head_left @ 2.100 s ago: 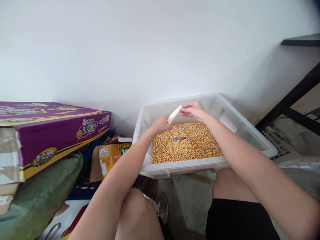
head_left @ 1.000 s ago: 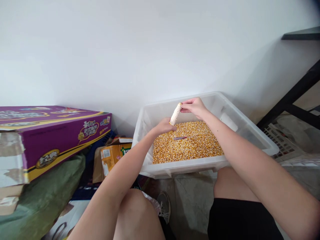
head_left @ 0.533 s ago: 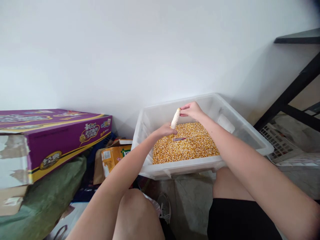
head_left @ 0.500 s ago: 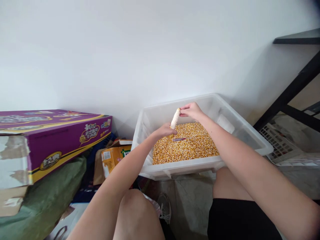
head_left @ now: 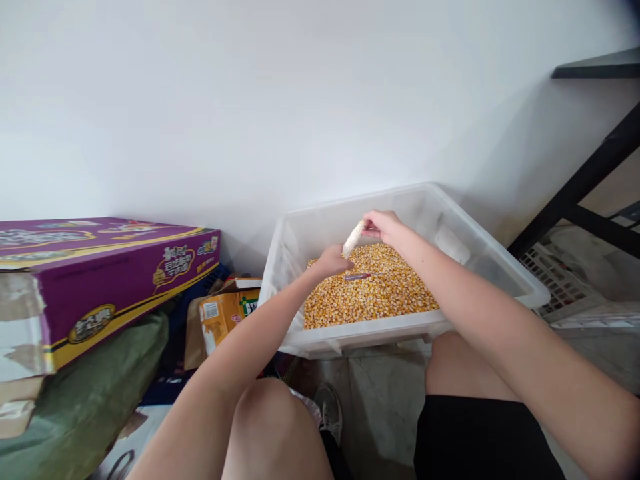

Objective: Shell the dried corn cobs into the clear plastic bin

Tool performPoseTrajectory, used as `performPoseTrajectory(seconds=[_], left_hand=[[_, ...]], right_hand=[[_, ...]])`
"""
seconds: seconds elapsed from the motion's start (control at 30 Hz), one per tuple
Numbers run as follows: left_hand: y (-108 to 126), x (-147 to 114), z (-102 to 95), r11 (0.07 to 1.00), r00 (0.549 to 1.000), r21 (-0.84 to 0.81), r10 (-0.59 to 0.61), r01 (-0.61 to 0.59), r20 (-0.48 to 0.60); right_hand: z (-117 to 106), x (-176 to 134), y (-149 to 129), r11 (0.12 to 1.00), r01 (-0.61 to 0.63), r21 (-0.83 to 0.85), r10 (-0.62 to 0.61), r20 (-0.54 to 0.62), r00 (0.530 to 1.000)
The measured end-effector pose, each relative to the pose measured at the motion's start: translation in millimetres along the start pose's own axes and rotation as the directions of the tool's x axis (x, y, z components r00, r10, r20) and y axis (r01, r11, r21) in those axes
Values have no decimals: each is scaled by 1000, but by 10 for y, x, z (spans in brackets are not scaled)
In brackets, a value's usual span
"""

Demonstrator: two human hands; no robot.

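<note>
Two hands share one pale, stripped corn cob (head_left: pixel 353 239), held over the far left part of a translucent plastic storage bin (head_left: pixel 490 257). Cob's long axis runs on a slant: upper end up and to the right, lower end down and to the left, toward the heap of loose yellow corn kernels (head_left: pixel 370 293) filling the bin floor. Right hand (head_left: pixel 383 225) pinches the upper end, fingers narrowed around it. Left hand (head_left: pixel 331 261) closed on the lower end, knuckles just above the kernels; whether it touches them, cannot tell.

A small reddish pen-like tool (head_left: pixel 357 276) lies flat on the kernels just beside the left hand, long axis roughly left-right.

Edges: the bin's far wall stands near, behind the cob; left wall near the left hand. Open kernel surface stretches toward the near rim and to the right, with bare bin floor at the right end.

Outside the bin, left: purple printed cardboard box (head_left: pixel 100 267) above a green sack (head_left: pixel 85 393), and a small orange carton (head_left: pixel 223 313). Black metal frame (head_left: pixel 585 180) at right.
</note>
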State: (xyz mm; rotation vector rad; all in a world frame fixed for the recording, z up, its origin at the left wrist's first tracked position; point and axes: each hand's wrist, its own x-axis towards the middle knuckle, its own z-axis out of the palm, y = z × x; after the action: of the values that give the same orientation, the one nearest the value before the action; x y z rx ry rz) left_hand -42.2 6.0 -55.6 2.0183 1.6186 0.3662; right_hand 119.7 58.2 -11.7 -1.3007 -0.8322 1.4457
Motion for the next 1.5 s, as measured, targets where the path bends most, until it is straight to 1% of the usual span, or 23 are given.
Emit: performPoseTrajectory(seconds=[0.1,0.13,0.23,0.3,0.33,0.47,0.53,0.7,0.77,0.83,0.9,0.97,1.07,1.17,1.27,1.33,1.37,1.43,1.47,1.5], left_hand=[[19,1,5,999,999,30,-33,33,-19],[25,1,2,998,999,34,-42,43,-27],[30,3,-14,998,998,52,-46,47,-37],[24,4,-25,997,999,67,-30,32,-34],[20,5,-31,997,999,75,-19,22,-38],[11,-7,-54,989,997,141,42,-32,-71],[17,-21,-62,980,995,194,56,-38,-87],[58,-55,-53,949,994,316,17,18,-108],[70,-56,-48,941,994,337,-2,40,-110],[70,-49,-53,937,993,345,-18,58,-119],[58,-40,-71,933,991,353,-24,68,-129],[39,-35,-97,928,990,365,-28,77,-137],[22,-43,-134,927,991,369,-23,70,-130],[35,-69,-165,917,988,392,-22,81,-153],[69,-101,-209,868,964,477,-8,139,-266],[86,-122,-259,821,937,548,45,164,-348],[91,-131,-292,795,923,583,83,165,-375],[96,-150,-367,742,906,656,172,139,-386],[101,-161,-406,715,904,691,220,107,-367],[110,-172,-442,688,903,723,266,69,-338]], right_hand=[[10,-17,-14,1000,-2,11,2,-38,999],[2,-22,-23,999,-18,27,18,-20,1000],[-43,-34,-53,993,-81,90,72,104,992],[-65,-46,-68,991,-80,105,64,149,987],[-71,-53,-73,993,-63,102,47,154,987],[-68,-67,-69,998,-13,63,4,138,990],[-67,-54,-53,999,2,45,-7,120,993],[-48,10,31,999,30,-17,-29,37,999],[-24,27,57,997,62,-48,-63,-11,998],[-7,36,59,996,74,-47,-75,-19,997],[-10,37,39,999,31,-13,-31,31,999],[-33,35,11,1000,-19,24,16,113,993],[-89,32,-14,999,-16,30,9,237,972],[-149,31,-31,1000,-21,-23,27,312,950],[-211,34,-74,995,-73,-65,92,373,923],[-243,38,-112,991,-77,-107,112,382,917],[-252,40,-129,987,-50,-151,102,360,927],[-253,40,-149,946,75,-314,19,284,959],[-245,35,-148,892,158,-424,-42,270,962],[-230,25,-139,816,239,-526,-91,290,953]])
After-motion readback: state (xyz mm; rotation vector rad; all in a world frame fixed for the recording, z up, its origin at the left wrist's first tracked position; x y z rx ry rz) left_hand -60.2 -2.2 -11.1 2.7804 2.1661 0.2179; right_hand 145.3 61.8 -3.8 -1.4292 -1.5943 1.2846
